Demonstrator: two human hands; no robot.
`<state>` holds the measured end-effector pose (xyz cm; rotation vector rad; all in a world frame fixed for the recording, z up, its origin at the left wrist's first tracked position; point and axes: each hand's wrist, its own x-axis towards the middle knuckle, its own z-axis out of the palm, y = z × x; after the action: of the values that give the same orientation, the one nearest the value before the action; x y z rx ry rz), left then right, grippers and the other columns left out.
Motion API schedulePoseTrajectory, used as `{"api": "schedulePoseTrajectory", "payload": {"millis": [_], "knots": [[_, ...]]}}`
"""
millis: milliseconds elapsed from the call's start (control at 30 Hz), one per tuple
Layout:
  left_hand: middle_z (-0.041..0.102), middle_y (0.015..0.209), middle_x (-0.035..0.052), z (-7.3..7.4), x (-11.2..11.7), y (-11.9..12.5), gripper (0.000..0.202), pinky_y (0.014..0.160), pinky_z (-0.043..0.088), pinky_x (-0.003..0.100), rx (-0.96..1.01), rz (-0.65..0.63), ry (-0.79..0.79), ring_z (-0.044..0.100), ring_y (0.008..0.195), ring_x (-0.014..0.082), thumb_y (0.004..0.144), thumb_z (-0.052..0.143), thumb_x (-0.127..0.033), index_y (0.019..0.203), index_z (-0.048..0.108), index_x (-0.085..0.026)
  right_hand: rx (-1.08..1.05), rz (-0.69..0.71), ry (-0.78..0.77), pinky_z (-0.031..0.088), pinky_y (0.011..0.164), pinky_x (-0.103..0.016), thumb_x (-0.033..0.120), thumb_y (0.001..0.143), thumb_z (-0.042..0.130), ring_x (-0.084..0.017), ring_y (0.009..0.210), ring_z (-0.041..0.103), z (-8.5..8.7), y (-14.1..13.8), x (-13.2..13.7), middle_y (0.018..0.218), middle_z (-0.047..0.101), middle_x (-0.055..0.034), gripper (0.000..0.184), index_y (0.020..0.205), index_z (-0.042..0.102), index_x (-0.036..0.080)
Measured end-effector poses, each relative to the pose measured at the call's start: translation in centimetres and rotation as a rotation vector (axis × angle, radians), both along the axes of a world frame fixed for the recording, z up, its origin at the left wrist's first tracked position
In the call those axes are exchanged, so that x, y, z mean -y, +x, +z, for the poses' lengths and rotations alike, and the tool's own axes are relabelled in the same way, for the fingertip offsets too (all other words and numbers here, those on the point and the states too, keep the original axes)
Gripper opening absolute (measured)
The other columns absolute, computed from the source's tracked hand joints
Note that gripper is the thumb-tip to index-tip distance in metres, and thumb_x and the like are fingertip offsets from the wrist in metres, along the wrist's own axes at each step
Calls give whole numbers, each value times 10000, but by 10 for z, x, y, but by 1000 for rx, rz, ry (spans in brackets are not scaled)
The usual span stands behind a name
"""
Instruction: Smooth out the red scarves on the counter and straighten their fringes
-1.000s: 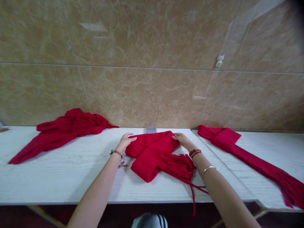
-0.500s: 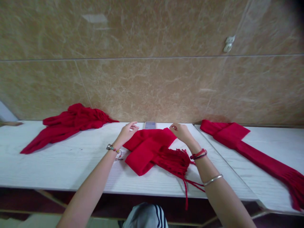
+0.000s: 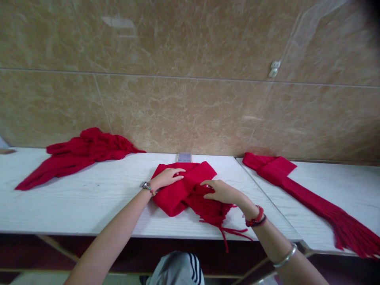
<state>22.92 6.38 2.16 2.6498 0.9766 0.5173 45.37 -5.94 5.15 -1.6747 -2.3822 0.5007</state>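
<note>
In front of me a red scarf (image 3: pixel 175 198) lies folded across itself on the white table, its fringed end pointing right and some tassels hanging over the front edge. My left hand (image 3: pixel 168 177) rests on the scarf's upper left part with fingers stretched out. Over the fringed part, my right hand (image 3: pixel 219 191) has its thumb and fingers apart and curved, touching the cloth. I see no cloth gripped in either hand.
A crumpled red cloth (image 3: pixel 92 150) lies at the left by the wall. Another red scarf (image 3: pixel 305 196) is stretched out on the right, past a seam in the white table (image 3: pixel 118 202). Behind the middle scarf sits a phone (image 3: pixel 184 157). A small white figure (image 3: pixel 274 69) is on the tiled wall.
Both hands have come down from beside the scarf's far edge onto the scarf: the left moved right, the right moved nearer me. The right fingers have opened. The view has shifted slightly.
</note>
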Motion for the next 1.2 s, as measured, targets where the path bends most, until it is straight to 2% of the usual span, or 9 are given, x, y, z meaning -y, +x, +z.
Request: {"api": "schedulePoseTrajectory", "payload": {"millis": [167,267,333,400,600,800,900,1067,1200], "knots": [[655,815,13,5,5,0,366,691,417,204,7,-7,-17,589,738,137,858,463,-336,1185,537,-191,-46,21,-117,456,772,-287,386,775,542,-202,867,613,-5,21,-10,1020,666,-69,342,1041,639,195],[662,910,20,5,6,-2,403,769,414,205,78,-58,-36,598,838,141,854,473,-364,1225,501,-209,-188,-327,28,466,709,-265,359,844,448,-176,809,623,-12,38,-39,955,673,-90,332,1030,632,155],[655,997,36,4,7,-2,449,807,411,213,101,-77,-53,595,908,151,841,491,-387,1255,474,-213,-236,-561,97,468,699,-264,346,824,497,-181,811,623,-19,43,-61,933,671,-118,372,1097,590,112],[628,1097,51,2,7,-2,493,837,408,220,95,-85,-79,583,972,163,824,512,-409,1273,456,-214,-285,-627,87,477,677,-262,326,771,580,-182,792,626,-28,43,-81,896,676,-122,441,1136,557,78],[584,1191,55,4,8,-2,529,824,414,225,87,-82,-160,574,1008,190,784,550,-426,1262,476,-213,-351,-569,149,495,596,-259,210,682,658,-173,683,632,-36,39,-117,733,688,-63,437,1098,581,102],[680,831,27,11,12,-1,567,676,420,232,74,-5,-131,622,768,180,854,413,-465,1360,338,-220,-331,-529,279,494,710,-293,220,723,606,-173,792,634,-15,42,-147,867,689,-56,430,1145,546,164],[670,879,49,9,11,-1,677,717,416,246,70,22,-98,614,821,196,816,481,-476,1394,252,-209,-268,-521,290,466,793,-318,155,706,596,-193,883,616,-20,33,-153,939,676,-85,390,1095,573,141],[638,1011,75,2,7,1,637,797,391,267,84,56,-7,581,918,203,821,495,-439,1372,298,-187,-157,-488,395,400,895,-327,155,770,514,-208,1045,535,-30,16,-121,1131,588,-152,358,1121,543,93],[669,925,65,-2,5,4,523,859,334,332,50,76,62,590,913,220,889,355,-463,1344,350,-206,-44,-227,274,434,811,-281,279,831,469,-176,891,592,-26,13,-68,989,649,-91,254,997,607,146]]}}
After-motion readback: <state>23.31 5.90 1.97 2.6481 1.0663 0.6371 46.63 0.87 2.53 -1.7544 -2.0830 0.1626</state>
